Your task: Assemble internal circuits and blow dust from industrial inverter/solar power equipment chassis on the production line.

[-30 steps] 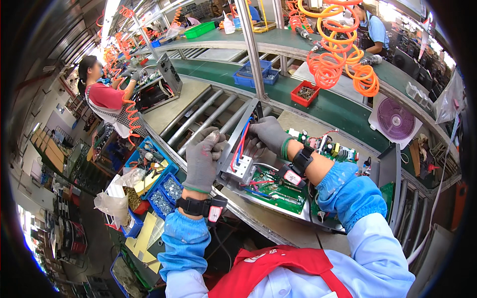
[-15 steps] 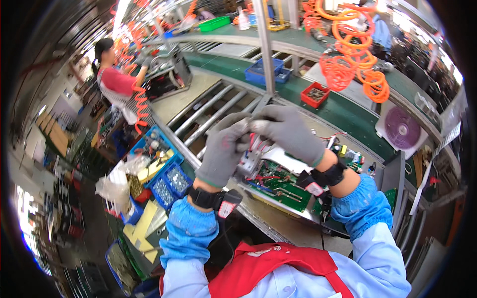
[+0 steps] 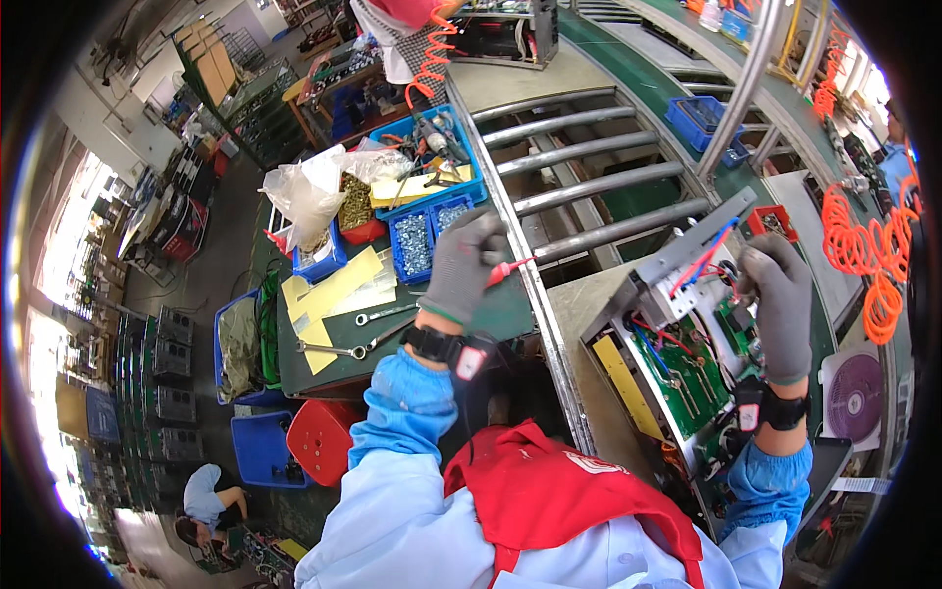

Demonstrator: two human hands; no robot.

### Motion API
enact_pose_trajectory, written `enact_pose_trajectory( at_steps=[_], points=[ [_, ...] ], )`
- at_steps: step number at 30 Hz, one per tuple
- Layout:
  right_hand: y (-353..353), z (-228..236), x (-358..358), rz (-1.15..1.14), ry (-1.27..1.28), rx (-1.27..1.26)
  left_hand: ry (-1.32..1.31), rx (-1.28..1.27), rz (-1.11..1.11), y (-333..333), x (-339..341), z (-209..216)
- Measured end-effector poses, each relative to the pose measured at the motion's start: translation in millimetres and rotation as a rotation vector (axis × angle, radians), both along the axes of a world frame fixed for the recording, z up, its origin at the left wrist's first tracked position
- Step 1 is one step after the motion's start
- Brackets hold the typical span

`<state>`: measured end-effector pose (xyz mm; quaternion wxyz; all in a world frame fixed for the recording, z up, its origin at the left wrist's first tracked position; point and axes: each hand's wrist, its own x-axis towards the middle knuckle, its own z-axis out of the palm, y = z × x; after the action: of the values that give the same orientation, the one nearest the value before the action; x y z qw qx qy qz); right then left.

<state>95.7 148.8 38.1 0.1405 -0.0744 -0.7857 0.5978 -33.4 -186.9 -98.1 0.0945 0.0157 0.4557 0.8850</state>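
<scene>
My left hand (image 3: 465, 270), in a grey glove, is over the green bench, just right of the small blue bins of screws (image 3: 412, 243). Its fingers are curled, and what they hold, if anything, is hidden. A red tapering thing (image 3: 505, 271) sticks out beside the palm; I cannot tell if it is held. My right hand (image 3: 782, 309), also gloved, is at the far right side of an open metal chassis (image 3: 673, 294) with green circuit boards (image 3: 687, 388) and red and blue wires. Its fingers are bent in, and their contents are hidden.
Wrenches (image 3: 334, 349) and yellow sheets (image 3: 339, 283) lie on the green bench (image 3: 412, 344). A blue tray (image 3: 471, 182) holds tools. Metal rollers (image 3: 599, 201) run behind the chassis. A red stool (image 3: 322, 442) stands below. Orange coiled hoses (image 3: 868, 255) hang at right. Another person crouches at lower left.
The view has turned left. My hands, together above the chassis before, have parted: the left is now by the screw bins, the right at the chassis's right side.
</scene>
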Motion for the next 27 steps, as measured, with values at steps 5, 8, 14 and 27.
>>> enact_pose_trajectory(
  at_steps=[5, 8, 14, 27],
  points=[
    [8, -5, -11, -0.049, -0.025, -0.040, -0.278, -0.474, 0.184, -79, -87, -119],
    [8, -6, -17, -0.070, -0.056, 0.013, 0.490, -1.764, -0.156, -106, -141, -145],
    [19, -5, -26, -0.144, -0.075, 0.100, 0.001, -1.907, 0.160, -151, -154, -155],
    [28, -12, -28, -0.200, -0.082, 0.030, 0.063, -2.083, 0.156, -160, -141, -170]
  ],
)
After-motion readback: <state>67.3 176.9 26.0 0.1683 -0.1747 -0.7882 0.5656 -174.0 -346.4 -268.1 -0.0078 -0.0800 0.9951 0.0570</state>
